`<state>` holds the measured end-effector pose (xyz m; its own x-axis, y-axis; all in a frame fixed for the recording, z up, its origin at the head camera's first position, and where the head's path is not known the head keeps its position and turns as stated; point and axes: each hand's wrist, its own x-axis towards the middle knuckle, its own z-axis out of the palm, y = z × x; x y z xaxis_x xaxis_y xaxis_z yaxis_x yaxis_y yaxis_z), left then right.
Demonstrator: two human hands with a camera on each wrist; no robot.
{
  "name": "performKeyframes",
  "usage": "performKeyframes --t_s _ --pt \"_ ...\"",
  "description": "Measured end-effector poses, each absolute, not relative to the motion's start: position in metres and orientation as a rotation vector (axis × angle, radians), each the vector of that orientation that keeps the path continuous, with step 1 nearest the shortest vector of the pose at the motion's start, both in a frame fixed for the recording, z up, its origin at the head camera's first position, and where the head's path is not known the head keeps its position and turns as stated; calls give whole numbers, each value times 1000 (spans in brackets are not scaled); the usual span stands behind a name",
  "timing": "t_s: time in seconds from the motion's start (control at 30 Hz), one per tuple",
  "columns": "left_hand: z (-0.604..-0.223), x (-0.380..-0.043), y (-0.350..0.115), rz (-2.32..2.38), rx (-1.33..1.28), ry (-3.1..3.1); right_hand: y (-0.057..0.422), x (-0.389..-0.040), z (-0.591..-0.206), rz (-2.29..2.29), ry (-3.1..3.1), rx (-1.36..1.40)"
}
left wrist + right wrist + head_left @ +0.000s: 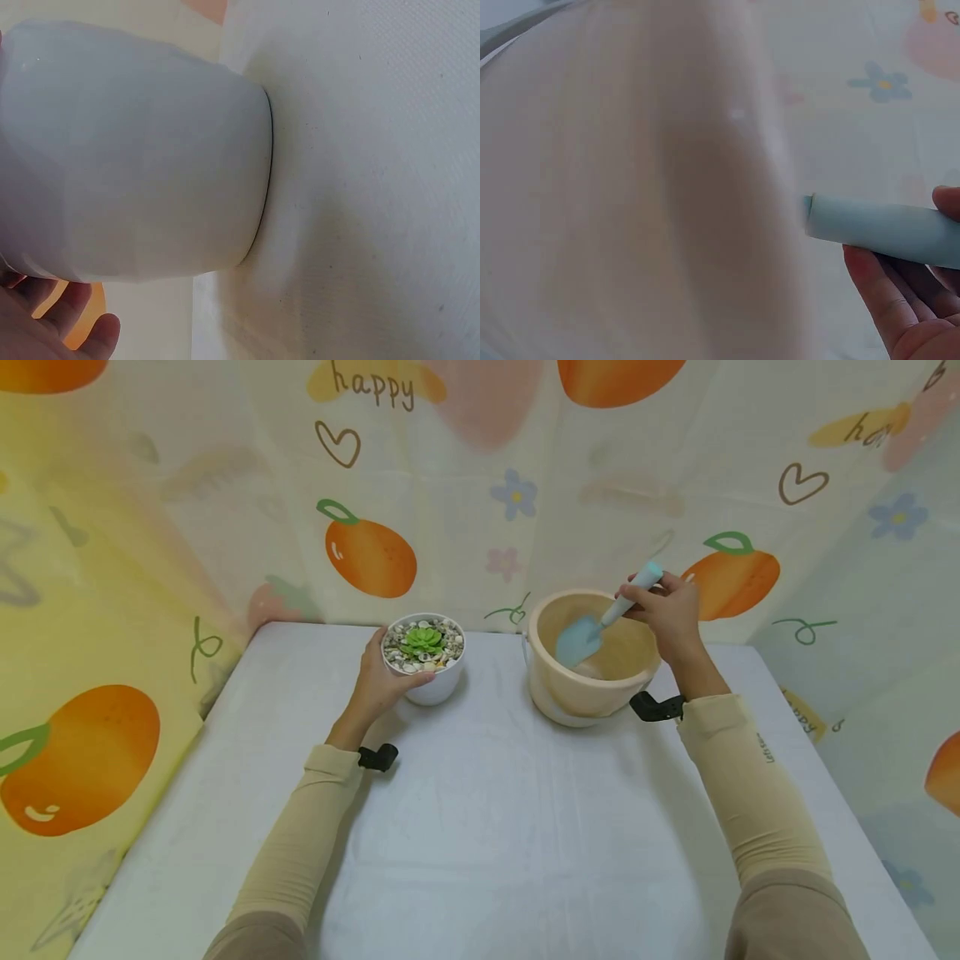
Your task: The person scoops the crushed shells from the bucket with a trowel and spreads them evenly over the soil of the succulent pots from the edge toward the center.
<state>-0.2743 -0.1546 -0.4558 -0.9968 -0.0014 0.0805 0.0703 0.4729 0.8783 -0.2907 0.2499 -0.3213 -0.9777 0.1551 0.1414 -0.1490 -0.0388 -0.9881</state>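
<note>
A white flowerpot with a green succulent among pebbles and shells stands on the table. My left hand grips it from the left, thumb along the near side below the rim. In the left wrist view the pot fills the left half, its base on the cloth, with fingers beside it. My right hand holds a small trowel by its pale handle, the blue blade tilted down inside a beige bucket. The right wrist view shows the trowel handle between thumb and fingers.
A white cloth covers the table. Behind it hangs a patterned curtain with oranges and hearts, and more of it runs along both sides. The bucket has a thin handle at its left side. Each wrist wears a black camera mount.
</note>
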Motion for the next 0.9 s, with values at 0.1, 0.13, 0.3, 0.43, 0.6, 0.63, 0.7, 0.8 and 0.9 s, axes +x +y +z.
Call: performKeyframes --t_s 0.1,0.13,0.3,0.43,0.6,0.63,0.7,0.8,0.9 --pt "-456 -275 -155 -1578 -67 -2632 249 -294 -328 2117 -2045 -8" --pt "-456 -275 -155 -1580 -68 -2631 248 -295 -331 2113 -2055 -10" --pt "-456 -275 -154 -1579 -66 -2632 244 -298 -338 2104 -2115 12" --pt "-456 -275 -154 -1575 -73 -2636 239 -301 -343 2027 -2236 6" --pt "-457 -275 -155 -1574 -92 -2629 232 -303 -349 2009 -2324 -31" --pt "-457 -275 -155 -1577 -95 -2625 231 -303 -349 2031 -2326 -40" --pt "-456 -274 -155 -1579 -100 -2620 227 -303 -350 2062 -2333 -66" --pt "-457 -274 -154 -1586 -103 -2615 223 -303 -350 2056 -2376 -86" --pt "-457 -275 -155 -1584 -95 -2621 220 -304 -349 2006 -2437 -89"
